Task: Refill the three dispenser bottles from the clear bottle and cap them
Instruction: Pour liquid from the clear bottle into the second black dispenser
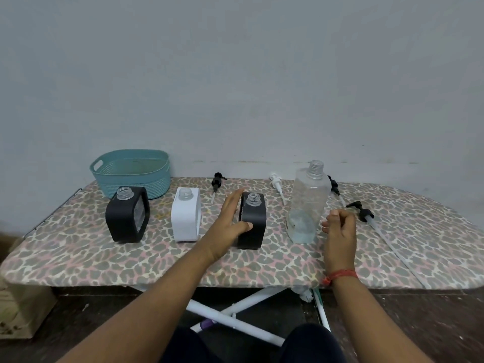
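Observation:
Three uncapped dispenser bottles stand in a row on the leopard-print board [78, 258]: a black one [127, 214] at the left, a white one [185, 214] in the middle, and a black one [255, 224] at the right. My left hand [230, 226] holds the right black bottle, thumb on its front face and fingers along its left side. The tall clear bottle [309, 203] stands uncapped to the right, with a little liquid at its bottom. My right hand [340, 231] hovers just right of it, fingers loosely curled, holding nothing I can see.
Several pump caps lie behind the bottles: a black one [217, 182], a white one [277, 185], a black one [334, 186] behind the clear bottle, and a black one with a long tube [364, 213] by my right hand. A teal basket [133, 174] stands at the back left.

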A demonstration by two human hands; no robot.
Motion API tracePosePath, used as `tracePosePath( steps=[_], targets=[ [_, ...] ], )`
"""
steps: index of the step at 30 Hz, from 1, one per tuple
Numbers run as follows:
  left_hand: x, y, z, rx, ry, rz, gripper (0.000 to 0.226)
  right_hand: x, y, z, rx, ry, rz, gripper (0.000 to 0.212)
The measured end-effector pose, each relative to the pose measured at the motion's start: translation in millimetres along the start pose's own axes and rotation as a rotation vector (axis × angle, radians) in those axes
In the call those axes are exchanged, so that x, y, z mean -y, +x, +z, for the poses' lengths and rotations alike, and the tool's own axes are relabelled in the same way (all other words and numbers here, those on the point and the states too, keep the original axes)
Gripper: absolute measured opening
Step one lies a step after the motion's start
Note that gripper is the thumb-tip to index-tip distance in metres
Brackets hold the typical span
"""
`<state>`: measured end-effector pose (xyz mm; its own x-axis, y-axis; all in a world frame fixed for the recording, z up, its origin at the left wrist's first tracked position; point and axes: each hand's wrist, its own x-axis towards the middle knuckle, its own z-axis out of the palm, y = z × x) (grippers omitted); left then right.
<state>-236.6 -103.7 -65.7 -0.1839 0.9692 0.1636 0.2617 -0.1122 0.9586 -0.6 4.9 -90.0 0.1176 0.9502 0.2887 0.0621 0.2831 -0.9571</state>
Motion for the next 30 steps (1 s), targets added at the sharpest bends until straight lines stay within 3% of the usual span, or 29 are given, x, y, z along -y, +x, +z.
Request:
tracePosePath(
  steps=[4, 9, 12, 20, 26, 30],
  targets=[
    [4.9, -11.3, 2.3, -0.057, 0.026, -0.055, 0.102, 3.0, -2.8, 0.4, 0.035, -0.019, -0.045, 0.016],
    [9.3, -18.7, 2.9, -0.078, 0.393, 0.02, 0.11, 9.7, -12.8, 5.4, 0.2, -0.148, -0.111, 0.065],
    [11.2, -22.7, 3.4, -0.071, 0.642, 0.065, 0.105, 13.1, -15.3, 13.1, 0.25, -0.207, -0.093, 0.077],
    [17.2, -31.8, 4.0, -0.085, 0.913, 0.015, 0.109, 32.4, -3.1, 31.8, 0.227, -0.271, -0.1, 0.068],
    [13.0, -31.1, 5.2, -0.098, 0.969, 0.029, 0.111, 43.4, 3.7, 23.3, 0.254, -0.5, -0.303, 0.073],
    [5.3, -29.3, 5.5, -0.112, 0.985, 0.041, 0.108, 50.1, 8.5, 12.5, 0.301, -0.755, -0.541, 0.08]
  ],
)
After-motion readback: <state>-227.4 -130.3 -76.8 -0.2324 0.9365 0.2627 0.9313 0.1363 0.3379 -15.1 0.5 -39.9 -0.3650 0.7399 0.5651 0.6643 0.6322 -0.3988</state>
